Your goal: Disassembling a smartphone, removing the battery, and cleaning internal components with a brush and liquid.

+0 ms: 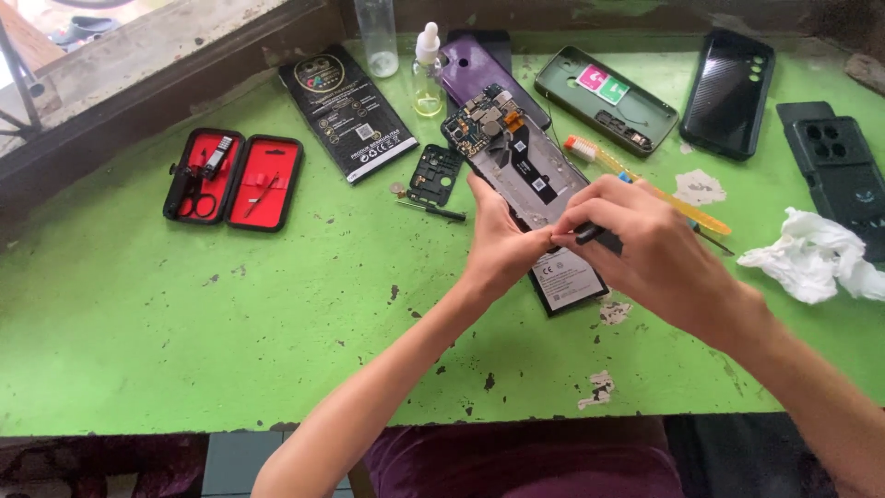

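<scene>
Here, your left hand [502,244] rests on the opened phone [521,175], fingers bent against its lower half; whether that grip is closed on the phone or only steadying it cannot be told. Your right hand [645,244] has its grip pinched shut on a small dark tool [597,236], the tip pointed toward your left fingertips over the phone.

The opened phone lies back-up near the middle of the green bench [184,323], circuit board exposed at its far end, battery with white label at its near end.

Around it, item by item:
- Small black inner cover [435,173], just left of the phone, with a thin screwdriver [433,211] below it.
- Black flat package [348,112], further left.
- Red-lined tool case [234,177], lying open, holding scissors and tweezers, well to the left.
- Clear bottle [378,37] and a dropper bottle [427,78] of yellowish liquid, at the far edge.
- Purple back cover [466,74], behind the phone.
- Dark green phone frame [607,100], with pink and green stickers inside, to the right.
- Toothbrush [645,189], orange and yellow, partly hidden by your right hand.
- Black phone case [726,92], further right.
- Second black case [834,161], at the right edge.
- Crumpled white tissue [811,254], near your right forearm.
</scene>
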